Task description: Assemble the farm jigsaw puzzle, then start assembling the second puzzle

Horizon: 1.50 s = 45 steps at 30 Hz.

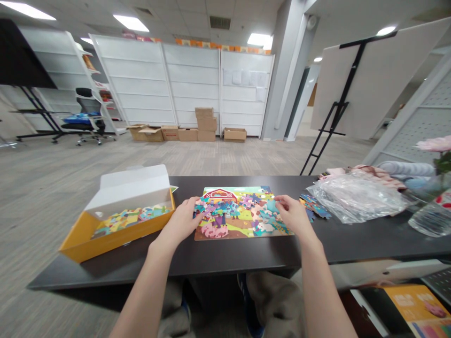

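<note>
A colorful farm picture board [243, 230] with a red barn lies flat on the dark table, and several loose puzzle pieces [225, 209] are spread over it. My left hand [183, 218] is at the board's left edge, its fingers curled around a teal and purple puzzle piece [201, 205]. At the right edge my right hand [291, 213] has thumb and fingertips pressed together beside a teal piece [272, 206]; what they hold, if anything, is too small to tell. More blue pieces [317, 206] lie on the table just right of my right hand.
An open yellow box [120, 241] holding puzzle pieces stands on the table [225, 263] at the left. Clear plastic packaging [359, 199] and folded fabric lie at the right, near a glass vase [431, 218] with a pink flower. Below right is an orange box [416, 303].
</note>
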### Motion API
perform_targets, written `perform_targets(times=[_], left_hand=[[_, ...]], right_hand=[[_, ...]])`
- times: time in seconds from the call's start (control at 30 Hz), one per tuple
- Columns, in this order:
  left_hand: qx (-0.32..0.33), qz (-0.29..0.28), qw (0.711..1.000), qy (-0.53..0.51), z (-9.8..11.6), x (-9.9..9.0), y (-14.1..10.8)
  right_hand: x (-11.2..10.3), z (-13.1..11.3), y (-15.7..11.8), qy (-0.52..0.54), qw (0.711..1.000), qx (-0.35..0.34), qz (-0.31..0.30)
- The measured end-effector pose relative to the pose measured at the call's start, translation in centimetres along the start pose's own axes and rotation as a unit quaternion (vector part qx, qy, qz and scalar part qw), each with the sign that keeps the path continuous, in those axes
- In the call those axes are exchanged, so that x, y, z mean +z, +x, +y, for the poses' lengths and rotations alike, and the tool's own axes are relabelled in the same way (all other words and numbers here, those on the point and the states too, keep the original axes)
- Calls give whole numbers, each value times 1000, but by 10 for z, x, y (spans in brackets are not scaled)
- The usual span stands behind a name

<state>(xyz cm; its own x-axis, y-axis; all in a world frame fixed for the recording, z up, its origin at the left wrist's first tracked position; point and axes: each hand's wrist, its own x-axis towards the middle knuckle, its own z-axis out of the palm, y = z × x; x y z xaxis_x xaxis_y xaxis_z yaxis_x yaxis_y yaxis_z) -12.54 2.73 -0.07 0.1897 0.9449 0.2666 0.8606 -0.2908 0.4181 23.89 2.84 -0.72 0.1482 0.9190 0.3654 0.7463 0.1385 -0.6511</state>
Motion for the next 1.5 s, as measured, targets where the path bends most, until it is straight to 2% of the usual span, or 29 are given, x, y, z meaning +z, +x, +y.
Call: perform_targets(times=[0.2,0.43,0.73,0.93,1.0,1.07,1.13,1.2,1.23,1.37,1.5], left_hand=[[-39,-42,998,27,14,5,3],[-64,-3,997,30,13,6,6],[-110,23,985,132,30,12,13],[-112,62,983,134,42,0,7],[-93,82,985,124,49,-4,4],[-39,91,993,69,57,-3,3],[66,70,995,-25,67,6,3],[181,23,978,-105,77,18,3],[205,5,971,-126,81,25,3],[212,-60,964,-151,93,45,2],[207,-82,964,-146,92,48,4]], right_hand=[[0,-2,0,6,1000,4,-10],[-1,-2,-1,-2,1000,6,-6],[-3,0,-1,1,1000,7,-9],[-6,3,0,-12,1000,23,4],[-6,5,0,-9,1000,26,1],[-6,5,-1,-13,1000,22,4],[-5,5,-1,-21,1000,13,10],[-3,4,0,-21,1000,5,13],[-2,4,0,-18,1000,2,13],[1,6,1,-8,1000,1,16],[-1,9,1,-14,1000,5,8]])
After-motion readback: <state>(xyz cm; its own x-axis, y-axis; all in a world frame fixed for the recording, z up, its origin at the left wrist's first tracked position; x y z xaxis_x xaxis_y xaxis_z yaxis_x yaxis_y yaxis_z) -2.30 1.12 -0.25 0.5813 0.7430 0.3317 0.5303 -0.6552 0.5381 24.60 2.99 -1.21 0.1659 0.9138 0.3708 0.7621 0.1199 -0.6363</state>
